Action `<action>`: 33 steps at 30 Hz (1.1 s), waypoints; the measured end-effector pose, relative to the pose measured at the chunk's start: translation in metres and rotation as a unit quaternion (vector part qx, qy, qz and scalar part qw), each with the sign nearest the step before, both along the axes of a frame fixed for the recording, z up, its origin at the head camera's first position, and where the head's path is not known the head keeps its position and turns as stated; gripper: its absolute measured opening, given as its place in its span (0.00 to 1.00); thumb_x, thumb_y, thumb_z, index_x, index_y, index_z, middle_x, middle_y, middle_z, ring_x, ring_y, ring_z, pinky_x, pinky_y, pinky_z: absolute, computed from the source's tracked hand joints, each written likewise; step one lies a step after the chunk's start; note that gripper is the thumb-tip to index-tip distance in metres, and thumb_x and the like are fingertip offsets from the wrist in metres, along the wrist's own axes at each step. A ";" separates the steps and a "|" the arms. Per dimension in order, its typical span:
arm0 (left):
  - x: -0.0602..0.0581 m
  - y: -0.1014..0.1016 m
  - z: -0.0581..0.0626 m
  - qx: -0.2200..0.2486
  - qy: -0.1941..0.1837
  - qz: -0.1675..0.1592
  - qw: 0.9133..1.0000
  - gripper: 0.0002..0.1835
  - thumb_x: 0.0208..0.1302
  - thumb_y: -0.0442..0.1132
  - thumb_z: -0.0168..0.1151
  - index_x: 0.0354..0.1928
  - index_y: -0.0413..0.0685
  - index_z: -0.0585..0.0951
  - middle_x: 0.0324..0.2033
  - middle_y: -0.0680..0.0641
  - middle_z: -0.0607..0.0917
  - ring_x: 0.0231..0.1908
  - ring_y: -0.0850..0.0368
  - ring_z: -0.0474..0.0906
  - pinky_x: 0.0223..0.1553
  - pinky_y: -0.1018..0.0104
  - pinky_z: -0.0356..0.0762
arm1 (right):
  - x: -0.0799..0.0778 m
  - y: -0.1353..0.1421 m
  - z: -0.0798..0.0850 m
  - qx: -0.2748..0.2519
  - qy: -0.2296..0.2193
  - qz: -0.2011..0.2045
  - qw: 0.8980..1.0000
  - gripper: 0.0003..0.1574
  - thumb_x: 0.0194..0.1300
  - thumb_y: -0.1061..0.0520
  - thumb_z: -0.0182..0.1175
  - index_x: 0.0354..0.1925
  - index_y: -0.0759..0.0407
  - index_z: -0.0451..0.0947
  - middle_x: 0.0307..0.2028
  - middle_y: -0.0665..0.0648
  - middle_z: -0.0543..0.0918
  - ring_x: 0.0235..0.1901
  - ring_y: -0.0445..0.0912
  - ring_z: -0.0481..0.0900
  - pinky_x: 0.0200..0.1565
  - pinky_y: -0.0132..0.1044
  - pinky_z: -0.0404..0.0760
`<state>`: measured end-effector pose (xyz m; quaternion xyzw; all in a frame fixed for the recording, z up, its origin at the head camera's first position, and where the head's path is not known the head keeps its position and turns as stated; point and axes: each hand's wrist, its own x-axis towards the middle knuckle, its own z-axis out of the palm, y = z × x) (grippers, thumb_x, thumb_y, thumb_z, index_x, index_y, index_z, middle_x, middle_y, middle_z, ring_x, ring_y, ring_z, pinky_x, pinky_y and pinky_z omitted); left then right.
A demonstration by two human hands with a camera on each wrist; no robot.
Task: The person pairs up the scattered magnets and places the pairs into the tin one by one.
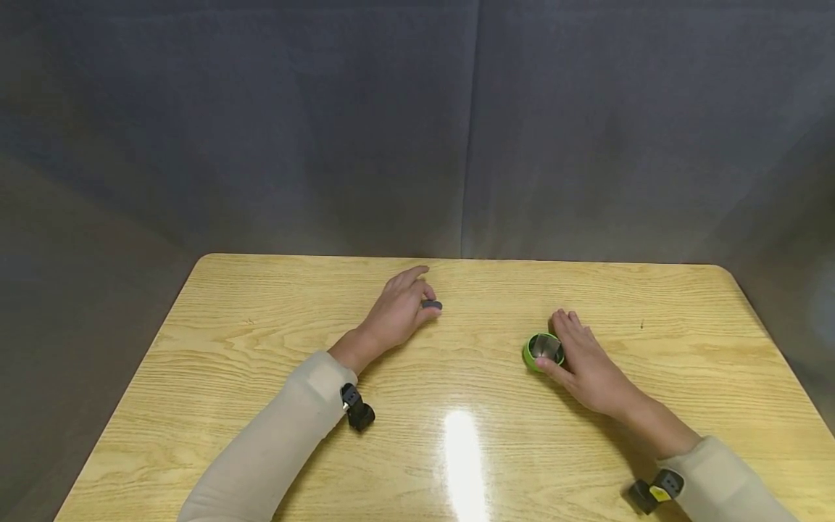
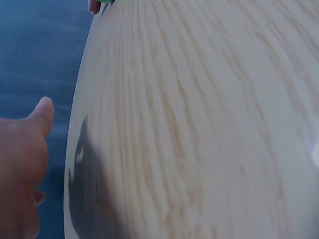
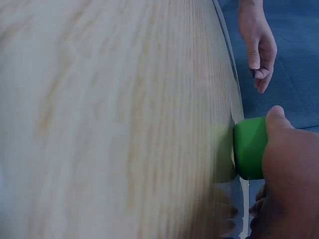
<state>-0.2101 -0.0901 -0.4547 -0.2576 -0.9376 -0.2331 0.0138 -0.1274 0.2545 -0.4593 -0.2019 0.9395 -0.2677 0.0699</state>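
Over the far middle of the table, my left hand (image 1: 394,312) pinches a small dark grey, oval piece (image 1: 432,305) between thumb and forefinger; its other fingers stretch forward. To the right, a small green round container (image 1: 527,358) stands on the wood, with something greyish and shiny visible in its open top. My right hand (image 1: 590,373) holds this container from its right side, thumb on the near side and fingers on the far side. In the right wrist view, the container's smooth green wall (image 3: 249,149) shows beside the thumb. The left wrist view leaves the pinched piece hidden.
A light wood-grain table (image 1: 261,319) with rounded far corners lies under both hands. Dark grey cloth (image 1: 293,145) hangs behind it and at the sides. Small black cameras (image 1: 357,409) are strapped to both sleeves. A bright reflection shines on the near tabletop.
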 end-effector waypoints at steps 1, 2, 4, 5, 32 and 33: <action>0.000 0.001 0.001 0.001 0.001 -0.001 1.000 0.16 0.71 0.51 0.63 0.47 0.45 0.82 0.73 0.38 0.65 0.75 0.42 0.58 0.75 0.46 0.54 | 0.000 0.000 0.000 0.002 0.001 0.000 1.000 0.55 0.77 0.42 0.55 0.78 0.75 0.40 0.77 0.77 0.42 0.77 0.69 0.37 0.74 0.65 0.41; 0.000 0.003 0.001 0.002 0.003 -0.003 1.000 0.16 0.71 0.51 0.63 0.47 0.45 0.82 0.73 0.38 0.65 0.75 0.42 0.58 0.75 0.46 0.54 | 0.000 0.000 0.000 0.004 0.002 0.001 1.000 0.55 0.77 0.42 0.55 0.78 0.75 0.40 0.77 0.77 0.42 0.77 0.69 0.37 0.74 0.64 0.40; 0.000 0.007 0.003 0.003 0.006 -0.008 1.000 0.16 0.71 0.51 0.63 0.47 0.45 0.82 0.73 0.38 0.65 0.74 0.42 0.58 0.75 0.47 0.54 | -0.001 0.000 0.000 0.007 0.004 0.001 1.000 0.55 0.77 0.41 0.55 0.78 0.75 0.39 0.77 0.77 0.42 0.77 0.69 0.37 0.74 0.64 0.40; 0.001 0.009 0.004 0.004 0.007 -0.011 1.000 0.15 0.71 0.50 0.64 0.47 0.45 0.82 0.73 0.38 0.65 0.74 0.42 0.58 0.75 0.47 0.54 | -0.001 0.001 0.001 0.009 0.004 0.001 1.000 0.56 0.77 0.41 0.55 0.78 0.75 0.39 0.77 0.77 0.42 0.77 0.69 0.37 0.74 0.64 0.40; 0.013 0.079 0.023 -0.008 0.033 -0.082 0.996 0.15 0.71 0.53 0.63 0.46 0.49 0.81 0.74 0.41 0.64 0.75 0.48 0.57 0.76 0.53 0.53 | -0.002 0.000 0.000 0.016 0.015 0.001 1.000 0.56 0.77 0.41 0.56 0.77 0.76 0.41 0.77 0.77 0.43 0.77 0.71 0.38 0.73 0.67 0.43; 0.014 0.081 0.023 -0.009 0.032 -0.084 0.996 0.15 0.71 0.53 0.63 0.46 0.49 0.81 0.74 0.41 0.64 0.76 0.48 0.57 0.76 0.53 0.53 | -0.002 0.000 0.000 0.017 0.016 0.001 1.000 0.56 0.77 0.41 0.56 0.77 0.76 0.41 0.77 0.77 0.44 0.77 0.71 0.38 0.73 0.67 0.43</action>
